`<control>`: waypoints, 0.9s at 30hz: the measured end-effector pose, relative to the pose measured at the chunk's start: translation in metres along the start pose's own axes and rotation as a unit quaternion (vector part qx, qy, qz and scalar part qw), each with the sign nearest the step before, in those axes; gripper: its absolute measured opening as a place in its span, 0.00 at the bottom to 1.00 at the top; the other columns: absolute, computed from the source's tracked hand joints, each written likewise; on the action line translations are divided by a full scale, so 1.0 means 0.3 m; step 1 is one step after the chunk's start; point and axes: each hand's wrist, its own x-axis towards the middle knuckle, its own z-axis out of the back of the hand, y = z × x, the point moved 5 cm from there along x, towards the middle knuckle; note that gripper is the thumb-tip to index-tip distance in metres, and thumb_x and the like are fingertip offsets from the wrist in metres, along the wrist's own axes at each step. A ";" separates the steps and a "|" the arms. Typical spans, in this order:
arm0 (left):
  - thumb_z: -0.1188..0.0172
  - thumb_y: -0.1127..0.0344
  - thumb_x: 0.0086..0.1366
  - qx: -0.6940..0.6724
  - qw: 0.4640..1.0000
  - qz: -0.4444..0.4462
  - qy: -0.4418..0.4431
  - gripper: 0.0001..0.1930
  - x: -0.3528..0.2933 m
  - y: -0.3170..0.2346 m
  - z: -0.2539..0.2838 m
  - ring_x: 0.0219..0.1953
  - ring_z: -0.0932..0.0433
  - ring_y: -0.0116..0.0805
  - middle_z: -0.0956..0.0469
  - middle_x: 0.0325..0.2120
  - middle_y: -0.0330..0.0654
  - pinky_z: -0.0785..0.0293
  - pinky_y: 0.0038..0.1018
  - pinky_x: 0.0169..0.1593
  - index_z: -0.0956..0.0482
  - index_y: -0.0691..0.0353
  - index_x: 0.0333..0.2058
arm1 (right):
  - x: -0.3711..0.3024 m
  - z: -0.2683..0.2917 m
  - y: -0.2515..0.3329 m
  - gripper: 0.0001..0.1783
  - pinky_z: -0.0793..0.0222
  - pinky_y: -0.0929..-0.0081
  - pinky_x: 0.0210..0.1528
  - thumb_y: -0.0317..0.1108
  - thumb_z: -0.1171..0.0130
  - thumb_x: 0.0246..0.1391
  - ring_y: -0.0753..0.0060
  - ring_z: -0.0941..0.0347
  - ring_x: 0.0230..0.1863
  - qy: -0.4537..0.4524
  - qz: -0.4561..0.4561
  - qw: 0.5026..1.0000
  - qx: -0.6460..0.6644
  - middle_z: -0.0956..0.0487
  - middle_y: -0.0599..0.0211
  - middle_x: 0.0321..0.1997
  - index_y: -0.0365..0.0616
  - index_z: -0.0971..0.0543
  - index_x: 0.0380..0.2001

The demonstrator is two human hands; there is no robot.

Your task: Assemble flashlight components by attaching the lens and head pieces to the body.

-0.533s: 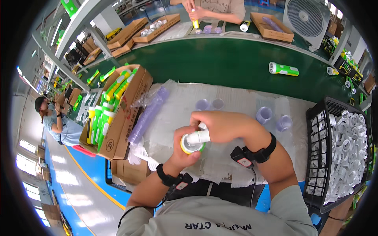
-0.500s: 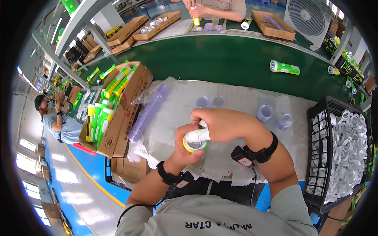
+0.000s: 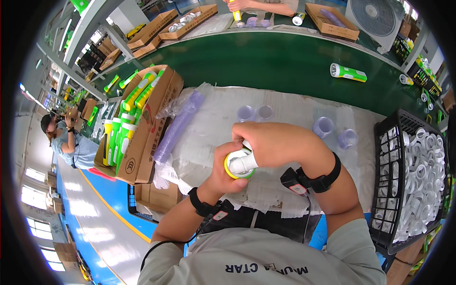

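My left hand (image 3: 222, 172) is wrapped round a flashlight (image 3: 236, 155) with a yellow and green rim, its open round end tipped up toward me. Over that end bends my right hand (image 3: 274, 144), fingers curled against the far side of the rim. A white-covered digit (image 3: 243, 164) of this hand, apparently the thumb, presses inside the opening. Most of the flashlight's body is hidden below my hands. Just beyond them stand two clear purple-tinted plastic cups (image 3: 245, 114); two more cups (image 3: 323, 127) are to the right.
A carton of green and yellow flashlights (image 3: 142, 142) is at left, beside a purple stack in plastic wrap (image 3: 178, 127). At right stands a black crate (image 3: 387, 190) of white rings. A flashlight (image 3: 349, 72) lies on the green belt (image 3: 266, 59). Across it, another person's hands (image 3: 236, 4) hold a flashlight.
The white-covered digit has tilted and sits deeper across the flashlight's opening. Both hands keep their hold. The whole view has shifted slightly.
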 end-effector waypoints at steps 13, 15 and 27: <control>0.38 0.42 0.54 0.017 0.997 0.035 -0.064 0.37 -0.050 0.032 0.048 0.36 0.26 0.38 0.32 0.42 0.52 0.27 0.31 0.36 0.49 0.51 0.53 | 0.036 -0.004 -0.024 0.16 0.36 0.71 0.33 0.38 0.37 0.49 0.68 0.30 0.33 0.070 0.086 0.987 0.114 0.26 0.67 0.33 0.44 0.30 0.35; 0.37 0.42 0.53 0.004 0.995 0.035 -0.094 0.39 -0.049 0.030 0.035 0.38 0.26 0.38 0.33 0.42 0.52 0.26 0.32 0.37 0.50 0.54 0.53 | 0.015 0.015 -0.007 0.14 0.36 0.71 0.33 0.38 0.38 0.49 0.69 0.30 0.32 0.059 0.050 0.994 0.075 0.26 0.68 0.32 0.44 0.30 0.34; 0.35 0.44 0.52 0.085 0.988 0.078 -0.101 0.40 -0.020 -0.019 0.104 0.31 0.25 0.34 0.29 0.32 0.48 0.27 0.28 0.34 0.48 0.60 0.52 | -0.065 0.125 0.029 0.07 0.37 0.67 0.30 0.32 0.43 0.47 0.60 0.31 0.27 -0.063 0.038 0.997 -0.022 0.28 0.65 0.25 0.43 0.29 0.26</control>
